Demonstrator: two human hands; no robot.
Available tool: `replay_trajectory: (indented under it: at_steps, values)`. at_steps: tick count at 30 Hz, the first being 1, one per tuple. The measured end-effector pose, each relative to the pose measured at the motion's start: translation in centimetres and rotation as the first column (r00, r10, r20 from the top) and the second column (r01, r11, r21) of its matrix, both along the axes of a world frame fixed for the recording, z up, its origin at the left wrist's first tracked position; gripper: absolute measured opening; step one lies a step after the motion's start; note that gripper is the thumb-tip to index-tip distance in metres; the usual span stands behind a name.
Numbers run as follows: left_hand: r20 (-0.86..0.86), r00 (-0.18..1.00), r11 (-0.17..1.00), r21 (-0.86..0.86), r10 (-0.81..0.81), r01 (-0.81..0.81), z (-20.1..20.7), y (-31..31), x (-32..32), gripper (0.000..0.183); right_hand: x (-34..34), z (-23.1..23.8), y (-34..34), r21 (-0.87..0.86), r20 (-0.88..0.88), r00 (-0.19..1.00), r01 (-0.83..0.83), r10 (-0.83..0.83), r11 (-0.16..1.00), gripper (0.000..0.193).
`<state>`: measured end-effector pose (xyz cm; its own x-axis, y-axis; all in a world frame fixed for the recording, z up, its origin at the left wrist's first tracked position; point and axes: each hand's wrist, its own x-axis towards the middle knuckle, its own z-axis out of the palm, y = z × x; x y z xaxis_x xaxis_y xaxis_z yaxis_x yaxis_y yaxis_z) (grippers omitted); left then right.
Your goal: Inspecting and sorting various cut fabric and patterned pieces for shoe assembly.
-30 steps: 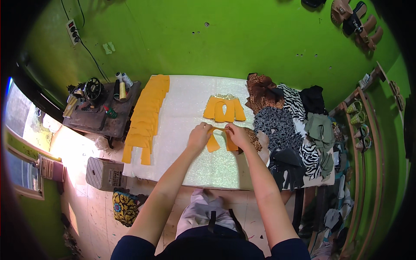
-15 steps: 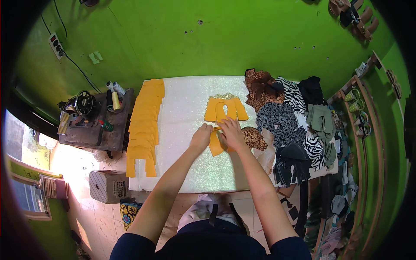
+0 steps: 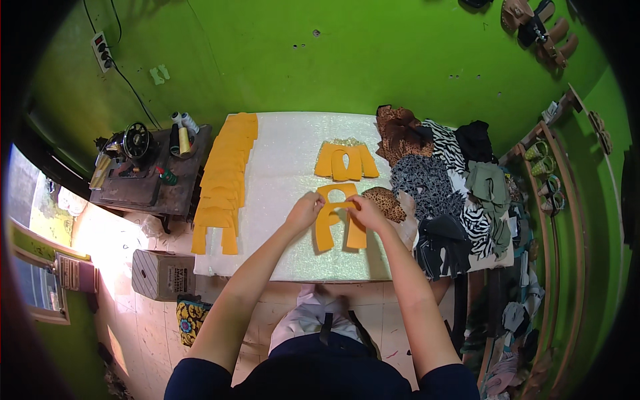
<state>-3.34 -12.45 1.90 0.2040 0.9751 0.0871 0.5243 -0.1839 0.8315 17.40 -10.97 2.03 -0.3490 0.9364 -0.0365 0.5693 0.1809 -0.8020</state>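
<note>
**A:** What do the two hands hold?

**B:** The left hand (image 3: 305, 211) and the right hand (image 3: 364, 211) meet over an orange fabric piece (image 3: 339, 225), an arch-shaped cut with two legs that point toward the person. Both hands have their fingers curled closed on the upper band of the piece: the left at its left corner, the right at its right corner. How tightly the fingertips pinch cannot be told at this size.

**A:** Where does that piece lie?

**B:** It lies flat on the white table cover (image 3: 280, 173), near the front edge and about the middle of the table. Just beyond it, toward the wall, lies a second set of orange pieces (image 3: 345, 161) of similar shape, apart from the one in hand.

**A:** What borders the work area?

**B:** To the left, a long overlapping row of orange pieces (image 3: 224, 177) runs from the back of the table to the front. To the right, a leopard-print piece (image 3: 385, 202) lies just beside the right hand, and past it a heap of patterned fabrics (image 3: 453, 193), zebra-striped, dark and olive, covers the table's right end.

**A:** And off the table?

**B:** A sewing machine (image 3: 137, 141) with thread cones (image 3: 183, 128) stands on a dark side table at the left; a cardboard box (image 3: 162, 275) sits on the floor below. The wall (image 3: 373, 60) behind is bright green.
</note>
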Motion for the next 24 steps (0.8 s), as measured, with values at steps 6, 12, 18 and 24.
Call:
replay_trajectory:
  at_steps: [6,12,18,24]
  values:
    - [0.011,1.0,0.998,-0.062,-0.001,0.002,-3.8,-4.8,3.1,0.011,1.9,-4.6,-5.0,-0.005,-0.067,0.997,0.047,-0.047,0.999,0.022]
    - [-0.241,0.954,0.975,0.175,0.178,-0.138,-2.8,-6.2,6.6,0.014,4.7,-3.3,-7.5,0.294,0.223,0.94,0.188,-0.258,0.937,0.025]
    - [-0.263,0.961,0.994,0.087,0.08,-0.059,-1.8,-6.6,11.6,0.015,10.6,-3.3,-6.6,0.64,0.393,0.606,0.359,-0.691,0.679,0.021]
    - [-0.161,0.986,0.999,0.022,0.043,-0.04,-1.6,-7.1,17.4,0.016,12.7,-3.1,-4.8,0.286,0.595,0.627,0.421,-0.504,0.861,0.022]
